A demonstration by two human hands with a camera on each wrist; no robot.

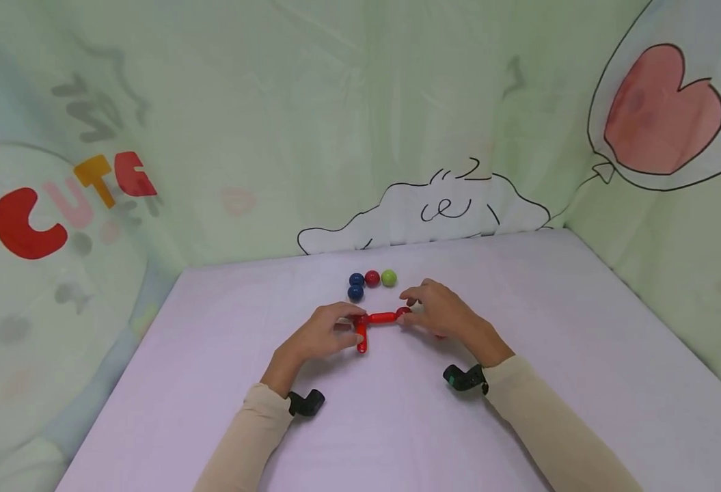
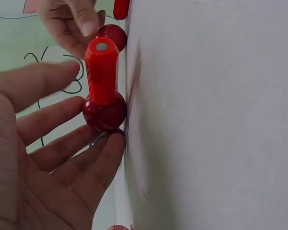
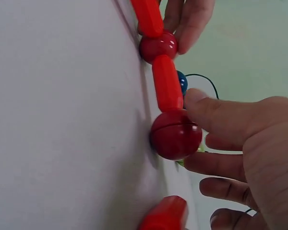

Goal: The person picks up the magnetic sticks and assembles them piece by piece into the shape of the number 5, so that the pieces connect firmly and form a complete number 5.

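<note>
Two red balls and two red magnetic rods form an L on the table. My left hand (image 1: 320, 333) is at the corner ball (image 2: 105, 115), its fingertips touching the ball. The left thumb (image 2: 43, 81) stands apart from the rod (image 2: 102, 72) that points toward me. A second rod (image 1: 383, 318) runs right to the other red ball (image 3: 176, 136). My right hand (image 1: 446, 311) pinches that ball between thumb and index finger, the other fingers loosely bent. Another red rod (image 3: 167, 214) lies close by, mostly hidden under the right hand in the head view.
Behind the hands sit two blue balls (image 1: 356, 292), a red ball (image 1: 372, 278) and a green ball (image 1: 389, 277). The pale table (image 1: 385, 424) ends at a printed cloth wall (image 1: 243, 171). Each wrist wears a black camera (image 1: 463, 378).
</note>
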